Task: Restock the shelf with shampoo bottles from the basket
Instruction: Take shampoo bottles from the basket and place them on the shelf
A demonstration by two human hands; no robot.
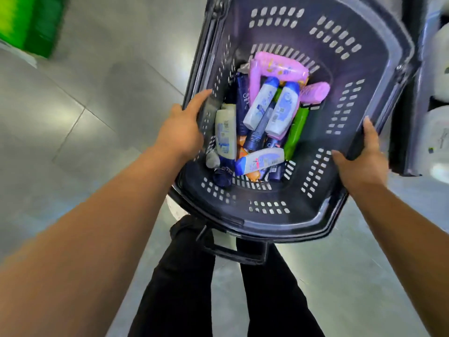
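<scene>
Shampoo bottles [262, 105] in basket [340, 69], between right fingers [369, 127], curled round rim, and left fingers [201, 98] at opposite rim, grip unclear.

Bottles [264, 122] lie heaped in the basket [340, 215] — legs [218, 288] beneath it.

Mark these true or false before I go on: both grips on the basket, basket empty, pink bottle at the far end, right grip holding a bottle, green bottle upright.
1. The left grip and the right grip are both on the basket. True.
2. The basket is empty. False: bottles lie piled on its floor.
3. A pink bottle lies at the far end of the pile. True.
4. The right grip holds a bottle. False: it holds the basket's right rim.
5. The green bottle stands upright. False: it lies flat along the pile's right side.
</scene>
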